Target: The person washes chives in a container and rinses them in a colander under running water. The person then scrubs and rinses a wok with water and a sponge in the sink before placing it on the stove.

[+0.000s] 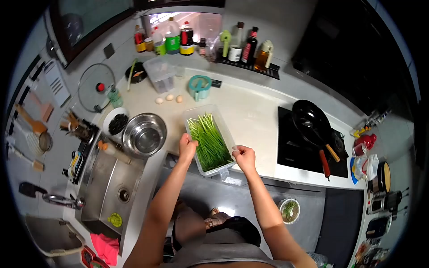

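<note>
A clear plastic container (216, 172) full of long green chives (208, 142) extends over the front edge of the counter. My left hand (187, 148) is closed at its left side, the fingers curled against the rim. On the right side, my right hand (244, 158) pinches the container's rim near the front corner. The chives lie lengthwise, pale ends toward the wall and dark green ends toward me. To the left of the container stands a steel bowl (144, 134). Behind it are a teal lidded jug (199, 87) and several eggs (170, 97).
A steel sink (103, 183) lies at the left, beside a white bowl of dark food (117, 121). On the right, a black wok (310, 120) sits on the cooktop (288, 147). Bottles (172, 38) line the back. A bin (289, 211) with green scraps stands on the floor.
</note>
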Action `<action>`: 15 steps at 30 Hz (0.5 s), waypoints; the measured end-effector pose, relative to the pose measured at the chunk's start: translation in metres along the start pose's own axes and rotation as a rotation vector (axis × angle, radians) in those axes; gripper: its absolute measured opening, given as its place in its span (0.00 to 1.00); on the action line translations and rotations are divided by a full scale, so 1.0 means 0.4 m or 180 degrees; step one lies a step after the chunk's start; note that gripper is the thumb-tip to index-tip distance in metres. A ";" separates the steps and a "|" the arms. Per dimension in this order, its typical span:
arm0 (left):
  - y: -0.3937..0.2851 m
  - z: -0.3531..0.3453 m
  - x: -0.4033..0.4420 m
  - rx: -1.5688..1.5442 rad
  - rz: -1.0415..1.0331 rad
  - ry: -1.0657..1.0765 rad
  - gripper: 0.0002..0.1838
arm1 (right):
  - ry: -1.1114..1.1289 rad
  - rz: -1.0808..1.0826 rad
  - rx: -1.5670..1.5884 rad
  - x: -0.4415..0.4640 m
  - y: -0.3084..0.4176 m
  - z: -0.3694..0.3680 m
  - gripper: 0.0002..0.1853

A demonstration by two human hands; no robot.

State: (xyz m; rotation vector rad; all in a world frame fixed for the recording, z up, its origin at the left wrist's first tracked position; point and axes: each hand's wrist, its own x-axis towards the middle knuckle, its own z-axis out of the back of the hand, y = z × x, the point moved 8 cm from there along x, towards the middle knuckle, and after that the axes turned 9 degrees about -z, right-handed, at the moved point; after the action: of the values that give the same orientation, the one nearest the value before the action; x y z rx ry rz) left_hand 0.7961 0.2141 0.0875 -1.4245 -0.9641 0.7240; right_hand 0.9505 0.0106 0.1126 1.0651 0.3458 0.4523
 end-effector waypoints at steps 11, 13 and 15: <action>0.216 -0.311 0.274 0.1441 -0.0215 0.1843 0.09 | -0.0389 -0.0539 -0.1115 0.111 -0.140 0.022 0.16; 0.232 -0.333 0.299 0.1666 -0.0320 0.2073 0.10 | -0.0353 -0.0530 -0.1134 0.122 -0.145 0.006 0.15; 0.225 -0.346 0.320 0.2086 -0.0434 0.2213 0.10 | -0.0103 -0.0670 -0.1083 0.130 -0.147 -0.006 0.13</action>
State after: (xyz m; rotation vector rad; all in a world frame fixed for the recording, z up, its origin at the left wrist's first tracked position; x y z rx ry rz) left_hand 0.9886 0.2663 0.0263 -0.9017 -0.2308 0.3394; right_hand 1.0051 0.0152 0.0563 0.6956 0.3343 0.2918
